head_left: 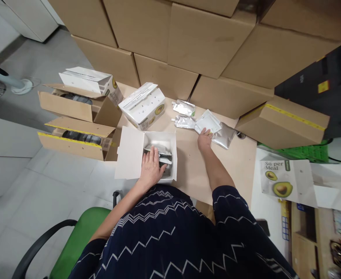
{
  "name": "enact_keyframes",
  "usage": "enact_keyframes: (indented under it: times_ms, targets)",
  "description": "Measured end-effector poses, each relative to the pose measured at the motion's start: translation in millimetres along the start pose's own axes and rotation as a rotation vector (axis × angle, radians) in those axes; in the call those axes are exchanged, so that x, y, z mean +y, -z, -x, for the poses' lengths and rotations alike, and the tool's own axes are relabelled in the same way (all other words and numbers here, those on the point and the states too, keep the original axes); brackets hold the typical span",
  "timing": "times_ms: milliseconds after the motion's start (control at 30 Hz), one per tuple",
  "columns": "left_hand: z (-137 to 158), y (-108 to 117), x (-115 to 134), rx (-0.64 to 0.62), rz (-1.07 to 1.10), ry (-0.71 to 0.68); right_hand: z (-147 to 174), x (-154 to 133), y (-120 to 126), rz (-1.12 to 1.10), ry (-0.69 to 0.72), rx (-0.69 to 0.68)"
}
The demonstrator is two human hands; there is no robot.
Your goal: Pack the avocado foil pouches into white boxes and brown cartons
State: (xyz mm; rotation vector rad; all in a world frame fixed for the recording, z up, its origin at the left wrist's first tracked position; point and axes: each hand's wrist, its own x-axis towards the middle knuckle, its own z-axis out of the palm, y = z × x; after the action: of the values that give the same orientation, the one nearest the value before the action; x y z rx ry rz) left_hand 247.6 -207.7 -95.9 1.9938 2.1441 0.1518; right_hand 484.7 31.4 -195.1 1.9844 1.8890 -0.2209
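Note:
My left hand (pixel 152 166) reaches into an open white carton (pixel 173 155) at the table's front edge. Its fingers are stretched out over several pouches (pixel 165 158) inside, with the thumb apart. My right hand (pixel 204 140) is closed on the lower edge of a flat white pouch (pixel 209 121); its fingertips are partly hidden. That pouch overlaps a larger plain silver pouch (pixel 225 135). Just left of it lie two silver spouted pouches, the upper one (pixel 184 107) and the lower one (pixel 184 122).
A closed white carton (pixel 141 106) with avocado pictures stands behind the open one. Open brown boxes (pixel 71 139) holding dark items sit at the left. Stacked cardboard boxes (pixel 164 73) wall off the back. A brown box (pixel 286 124) and a Su-per Meal carton (pixel 277 178) are at right.

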Motion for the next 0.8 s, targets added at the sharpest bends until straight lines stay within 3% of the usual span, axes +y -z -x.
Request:
enact_keyframes:
  times_ms: [200,367,467,600,700,800]
  targets:
    - [-0.7,0.8,1.3,0.010,0.025,0.013,61.8,7.0,6.2,-0.088,0.105,0.053]
    - [0.8,-1.0,-0.1,0.029,0.055,-0.004,102.6,38.9,25.2,-0.277,0.206,0.091]
    - [1.6,-0.1,0.7,0.024,0.057,0.003,123.2,65.2,52.7,-0.521,0.213,0.180]
    - [2.1,1.7,2.5,0.022,0.054,0.013,164.0,84.4,102.7,-1.050,0.327,0.346]
    - [2.5,1.2,2.3,0.031,0.044,0.002,194.3,76.4,134.9,-1.284,0.469,0.444]
    - [2.9,-0.4,1.1,0.038,0.046,0.000,209.8,53.0,155.0,-1.311,0.600,0.402]
